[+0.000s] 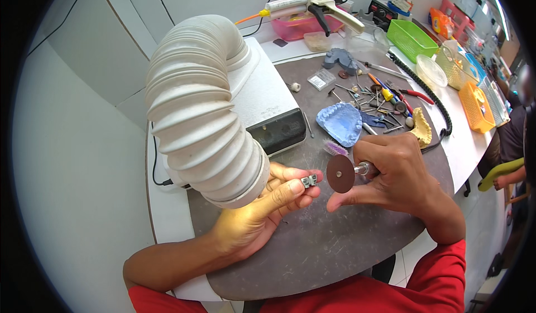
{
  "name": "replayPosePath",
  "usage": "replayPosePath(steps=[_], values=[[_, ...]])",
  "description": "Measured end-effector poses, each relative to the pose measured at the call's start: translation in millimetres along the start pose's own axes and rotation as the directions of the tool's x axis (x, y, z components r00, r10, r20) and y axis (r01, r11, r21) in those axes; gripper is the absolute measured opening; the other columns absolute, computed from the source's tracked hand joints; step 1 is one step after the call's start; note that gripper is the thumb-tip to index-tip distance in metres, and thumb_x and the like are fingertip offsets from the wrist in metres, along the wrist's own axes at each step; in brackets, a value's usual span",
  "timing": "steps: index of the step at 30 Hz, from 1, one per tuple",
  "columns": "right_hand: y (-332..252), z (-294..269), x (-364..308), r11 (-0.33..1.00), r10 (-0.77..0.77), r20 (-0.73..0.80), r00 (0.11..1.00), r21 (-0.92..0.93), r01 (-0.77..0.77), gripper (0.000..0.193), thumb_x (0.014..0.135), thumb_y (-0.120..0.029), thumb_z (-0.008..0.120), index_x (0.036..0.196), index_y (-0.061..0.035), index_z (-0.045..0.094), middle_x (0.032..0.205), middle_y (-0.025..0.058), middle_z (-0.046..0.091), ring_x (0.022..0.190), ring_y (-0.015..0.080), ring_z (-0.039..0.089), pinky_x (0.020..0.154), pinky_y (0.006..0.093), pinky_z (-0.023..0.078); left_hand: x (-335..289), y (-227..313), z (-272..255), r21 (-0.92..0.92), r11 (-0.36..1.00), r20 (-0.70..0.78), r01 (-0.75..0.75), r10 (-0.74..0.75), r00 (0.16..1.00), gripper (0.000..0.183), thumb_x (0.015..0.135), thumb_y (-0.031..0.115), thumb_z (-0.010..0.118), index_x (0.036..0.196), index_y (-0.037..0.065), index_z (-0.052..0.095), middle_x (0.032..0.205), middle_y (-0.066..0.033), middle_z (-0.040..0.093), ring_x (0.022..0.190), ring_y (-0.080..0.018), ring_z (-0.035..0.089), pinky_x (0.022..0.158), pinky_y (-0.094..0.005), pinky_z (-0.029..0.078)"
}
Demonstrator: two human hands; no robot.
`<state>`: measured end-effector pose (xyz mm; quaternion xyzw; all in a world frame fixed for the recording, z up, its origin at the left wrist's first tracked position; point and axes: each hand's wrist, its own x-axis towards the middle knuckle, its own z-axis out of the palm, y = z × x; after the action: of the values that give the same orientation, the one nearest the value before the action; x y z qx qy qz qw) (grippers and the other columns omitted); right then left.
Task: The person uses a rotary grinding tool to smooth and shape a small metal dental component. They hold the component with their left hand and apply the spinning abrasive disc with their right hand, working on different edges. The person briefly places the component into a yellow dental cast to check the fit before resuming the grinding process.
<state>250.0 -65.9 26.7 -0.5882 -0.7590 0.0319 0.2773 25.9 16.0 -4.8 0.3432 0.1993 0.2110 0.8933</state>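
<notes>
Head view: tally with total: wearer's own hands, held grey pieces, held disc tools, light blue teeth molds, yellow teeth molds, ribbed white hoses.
Hands (left hand, right hand): 2
Grey piece: 1
Disc tool: 1
Light blue teeth mold: 1
Yellow teeth mold: 1
Ribbed white hose: 1
Total: 7

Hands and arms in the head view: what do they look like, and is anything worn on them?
They are human. The left hand and right hand are ungloved; no ring or watch shows. Both forearms are bare, with a red left sleeve and red right sleeve.
</notes>
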Motion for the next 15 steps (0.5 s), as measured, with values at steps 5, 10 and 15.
replayPosePath(steps=[5, 10, 15], values=[[-1.6, 1.1, 1.5, 0.990, -0.045, 0.024, 0.999, -0.130, 0.048, 0.057, 0.069, -0.058, 0.078, 0.064, -0.0054, 0.058, 0.054, 0.0037, 0.053, 0.046, 0.0201, 0.056, 0.042, 0.0339, 0.041, -1.7, -3.1, 1.3, 0.029, 1.000, -0.003, 0.001, -0.001, 1.000, 0.007, 0.094, 0.010, 0.061, 0.097, 0.006, 0.056, 0.113, -0.0131, 0.063, 0.100, -0.0173, 0.064, 0.089, -0.0282, 0.051], [-0.2, 4.4, -1.3, 0.985, -0.068, 0.005, 0.998, -0.158, 0.068, 0.051, 0.070, -0.053, 0.079, 0.064, -0.0063, 0.059, 0.055, 0.0039, 0.054, 0.047, 0.0199, 0.058, 0.041, 0.0344, 0.041, -1.5, -3.9, 4.3, 0.026, 1.000, 0.007, 0.001, -0.001, 1.000, 0.008, 0.095, 0.011, 0.061, 0.092, 0.008, 0.054, 0.110, -0.0137, 0.065, 0.098, -0.0210, 0.064, 0.089, -0.0315, 0.050], [0.0, 5.6, -2.8, 0.984, -0.063, 0.014, 0.998, -0.169, 0.064, 0.050, 0.070, -0.051, 0.079, 0.062, -0.0067, 0.057, 0.056, 0.0038, 0.055, 0.047, 0.0199, 0.058, 0.041, 0.0344, 0.041, -0.9, -5.4, 4.6, 0.028, 1.000, 0.024, -0.006, 0.005, 1.000, 0.008, 0.095, 0.012, 0.061, 0.092, 0.008, 0.055, 0.108, -0.0141, 0.066, 0.098, -0.0222, 0.063, 0.090, -0.0333, 0.049]])
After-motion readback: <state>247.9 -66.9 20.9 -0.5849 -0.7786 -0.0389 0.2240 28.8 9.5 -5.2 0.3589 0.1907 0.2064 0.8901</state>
